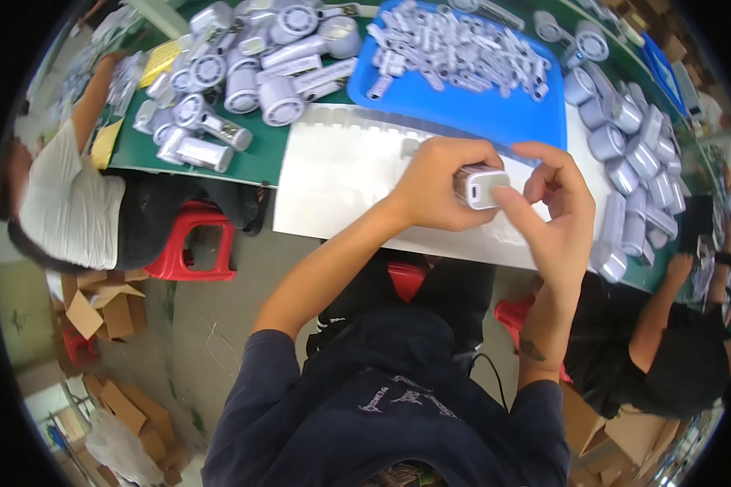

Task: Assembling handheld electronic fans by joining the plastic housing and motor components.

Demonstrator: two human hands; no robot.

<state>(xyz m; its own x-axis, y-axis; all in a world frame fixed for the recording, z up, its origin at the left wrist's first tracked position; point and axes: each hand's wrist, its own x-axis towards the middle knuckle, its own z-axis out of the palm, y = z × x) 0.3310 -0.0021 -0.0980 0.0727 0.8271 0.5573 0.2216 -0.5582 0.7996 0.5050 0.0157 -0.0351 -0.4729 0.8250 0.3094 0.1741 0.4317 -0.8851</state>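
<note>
My left hand point(440, 183) is wrapped around a pale grey plastic device housing point(486, 190). The housing's rounded end, with a small dark slot in it, points toward my right hand. My right hand point(562, 213) is beside it with fingers apart and partly curled, and the thumb tip rests at the edge of that end. I see nothing held between the right fingers. Both hands are above a white work sheet point(333, 174) on the table. A small pale part point(410, 148) lies on the sheet, just behind my left hand.
A blue tray point(495, 109) full of small grey plastic parts stands at the back. Grey device bodies point(280, 99) are heaped on the green table point(252, 162) at left, and more grey housings point(642, 154) at right. One person point(65, 195) works at left, another point(650, 341) at right.
</note>
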